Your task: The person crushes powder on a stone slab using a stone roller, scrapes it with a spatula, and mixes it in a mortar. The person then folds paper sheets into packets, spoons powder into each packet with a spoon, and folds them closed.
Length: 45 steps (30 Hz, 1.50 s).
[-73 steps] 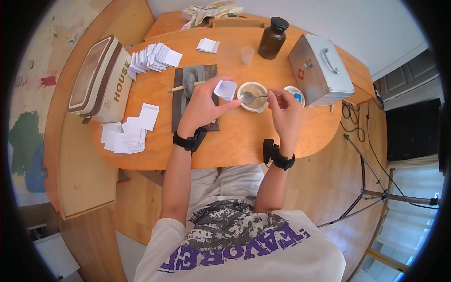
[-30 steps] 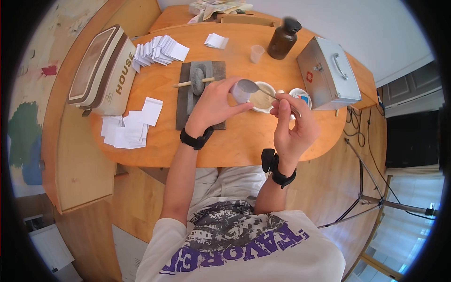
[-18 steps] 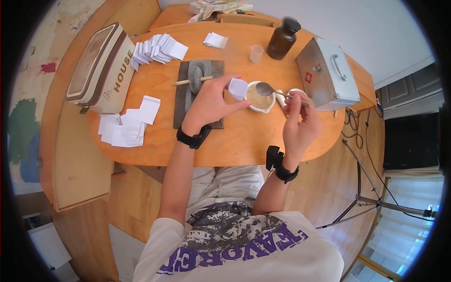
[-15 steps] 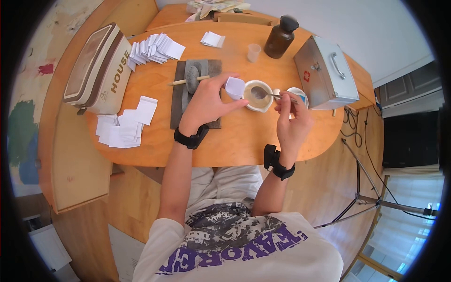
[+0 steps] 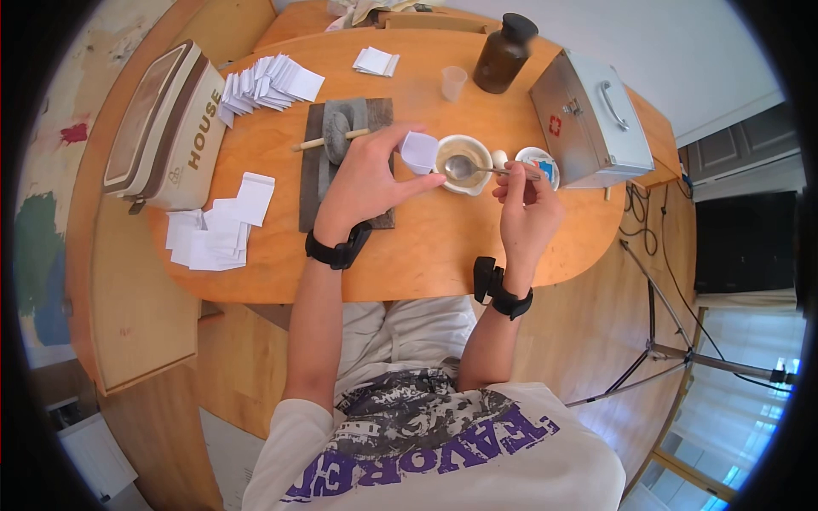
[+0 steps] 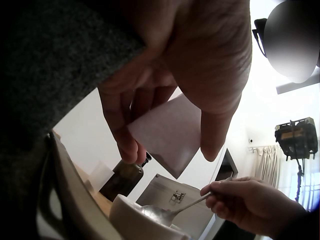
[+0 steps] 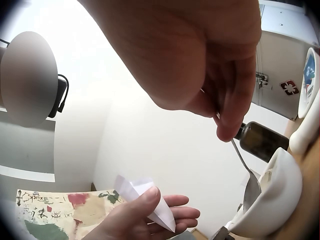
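In the head view my left hand [image 5: 362, 183] holds a small open white paper packet [image 5: 418, 153] just left of a white mortar [image 5: 486, 162]. The left wrist view shows the paper packet [image 6: 170, 132] between thumb and fingers. Pinched by its handle in my right hand [image 5: 530, 217] is a metal spoon [image 5: 461, 167], its bowl inside the mortar over beige powder [image 5: 450, 152]. From the right wrist, the spoon [image 7: 252, 191] slants down into the mortar [image 7: 280, 200]. A white pestle [image 5: 498, 159] lies right beside the mortar.
A dish [image 5: 555, 179] with a blue-marked packet sits to the right, before a silver case [image 5: 588, 119]. Behind stand a brown bottle [image 5: 501, 64] and a plastic cup [image 5: 453, 83]. Leftward are a stone wheel [image 5: 336, 140] on a dark slab, paper packets [image 5: 277, 81] and a HOUSE box [image 5: 183, 136].
The spoon rose from the mortar to the packet's mouth, then came back down into the mortar. The left hand keeps holding the packet beside it.
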Tool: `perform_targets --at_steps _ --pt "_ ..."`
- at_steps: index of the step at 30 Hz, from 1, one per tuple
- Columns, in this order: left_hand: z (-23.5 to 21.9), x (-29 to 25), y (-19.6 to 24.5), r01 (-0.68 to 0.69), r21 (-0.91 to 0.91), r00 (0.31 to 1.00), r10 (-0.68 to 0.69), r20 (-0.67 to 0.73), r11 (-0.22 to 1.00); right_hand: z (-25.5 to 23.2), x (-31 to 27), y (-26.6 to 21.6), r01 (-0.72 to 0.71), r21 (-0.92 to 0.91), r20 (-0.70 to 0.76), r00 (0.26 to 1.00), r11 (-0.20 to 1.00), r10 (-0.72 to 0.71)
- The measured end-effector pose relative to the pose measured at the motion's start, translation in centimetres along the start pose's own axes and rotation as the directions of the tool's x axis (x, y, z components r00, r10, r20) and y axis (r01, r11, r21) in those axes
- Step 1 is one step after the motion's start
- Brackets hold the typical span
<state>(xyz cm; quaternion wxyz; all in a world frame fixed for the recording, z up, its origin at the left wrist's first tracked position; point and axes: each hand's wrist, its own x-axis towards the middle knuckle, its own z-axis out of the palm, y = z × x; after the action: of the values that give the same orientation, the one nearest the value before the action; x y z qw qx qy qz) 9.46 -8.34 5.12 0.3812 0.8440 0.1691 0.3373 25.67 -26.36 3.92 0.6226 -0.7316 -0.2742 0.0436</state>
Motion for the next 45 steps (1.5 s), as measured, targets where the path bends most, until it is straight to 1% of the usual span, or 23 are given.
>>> perform_targets --at_steps 2,4,8,10,12,14,15,16,18,19,21,22,25,26,28,29,31,32,34,35,37,40,45 --pt "0.0 0.0 0.0 -0.011 0.007 1.0 0.011 -0.004 1.0 -0.1 0.1 -0.2 -0.03 0.02 -0.041 0.999 0.999 0.031" --pt "-0.1 0.0 0.2 -0.005 -0.019 1.0 0.005 0.002 1.0 -0.2 0.2 -0.7 -0.063 0.17 -0.107 0.991 0.984 0.081" --pt "-0.3 0.1 0.3 0.01 -0.008 1.0 -0.01 0.014 1.0 -0.1 0.4 -3.1 0.004 0.276 -0.156 0.987 0.961 0.041" --pt "-0.3 0.1 0.4 0.074 0.006 0.996 -0.074 0.04 0.997 0.1 0.2 -4.7 0.031 0.29 -0.162 0.987 0.957 0.017" --pt "-0.1 0.1 0.2 0.056 -0.001 0.998 -0.056 0.017 0.998 0.6 -0.1 -5.8 0.06 0.302 -0.17 0.985 0.951 -0.008" --pt "-0.1 0.1 0.2 0.034 -0.007 0.999 -0.035 -0.004 0.999 1.2 -0.6 -6.6 0.162 0.274 -0.153 0.98 0.948 -0.124" --pt "-0.2 0.1 0.2 0.053 -0.018 0.999 -0.054 -0.006 0.998 1.4 -0.9 -7.0 0.167 0.277 -0.151 0.98 0.946 -0.129" --pt "-0.2 0.1 0.3 0.072 -0.029 0.997 -0.073 -0.007 0.997 1.6 -1.3 -7.3 0.203 0.241 -0.129 0.976 0.949 -0.176" --pt "-0.2 0.3 0.6 0.056 -0.052 0.998 -0.057 -0.019 0.997 1.9 -1.5 -7.2 0.283 0.179 -0.091 0.958 0.942 -0.271" --pt "-0.2 0.4 0.7 0.043 -0.077 0.999 -0.045 -0.022 0.996 2.0 -1.6 -7.2 0.286 0.181 -0.091 0.957 0.941 -0.274" --pt "-0.4 0.3 0.9 0.053 -0.067 0.998 -0.055 -0.024 0.996 2.2 -1.7 -7.2 0.418 0.103 -0.034 0.909 0.903 -0.416" --pt "-0.4 0.3 1.0 0.064 -0.057 0.998 -0.066 -0.024 0.996 2.1 -1.7 -7.2 0.452 0.071 -0.02 0.892 0.889 -0.452" --pt "-0.3 0.3 0.9 0.041 -0.066 0.998 -0.043 -0.037 0.997 2.1 -1.4 -7.1 0.487 0.075 -0.042 0.874 0.87 -0.485" --pt "-0.3 0.3 0.9 0.042 -0.066 0.998 -0.044 -0.037 0.997 2.0 -1.2 -7.2 0.486 0.075 -0.041 0.874 0.871 -0.484" --pt "-0.3 0.1 1.0 0.098 -0.025 0.994 -0.098 -0.036 0.995 1.8 -0.8 -7.5 0.37 0.111 -0.162 0.922 0.922 -0.351" --pt "-0.3 0.1 1.0 0.098 -0.028 0.995 -0.099 -0.032 0.995 1.5 -0.5 -7.3 0.369 0.108 -0.164 0.923 0.923 -0.349" --pt "-0.2 0.2 0.9 0.064 -0.038 0.997 -0.066 -0.041 0.997 1.0 0.1 -6.3 0.281 0.048 -0.181 0.946 0.959 -0.268" --pt "-0.3 0.2 0.9 0.062 -0.041 0.997 -0.064 -0.037 0.997 1.0 0.2 -5.7 0.28 0.044 -0.185 0.946 0.959 -0.268" --pt "-0.3 0.2 0.6 0.054 -0.049 0.998 -0.055 -0.028 0.997 1.2 0.3 -4.0 0.168 -0.037 -0.082 0.982 0.985 -0.17" --pt "-0.3 0.2 0.8 0.053 -0.052 0.998 -0.055 -0.023 0.997 1.4 0.4 -3.0 0.165 -0.04 -0.085 0.982 0.985 -0.168" --pt "-0.5 0.3 1.1 0.094 -0.058 0.995 -0.095 -0.012 0.994 1.9 0.5 -1.5 0.231 -0.107 0.01 0.973 0.967 -0.231" --pt "-0.4 0.2 0.6 0.044 -0.048 0.999 -0.045 -0.013 0.998 2.0 0.5 -1.0 0.222 -0.114 0.045 0.975 0.968 -0.219" --pt "-0.4 0.2 0.6 0.046 -0.03 0.999 -0.047 -0.012 0.998 2.0 0.6 -0.3 0.241 -0.14 0.075 0.97 0.96 -0.233"
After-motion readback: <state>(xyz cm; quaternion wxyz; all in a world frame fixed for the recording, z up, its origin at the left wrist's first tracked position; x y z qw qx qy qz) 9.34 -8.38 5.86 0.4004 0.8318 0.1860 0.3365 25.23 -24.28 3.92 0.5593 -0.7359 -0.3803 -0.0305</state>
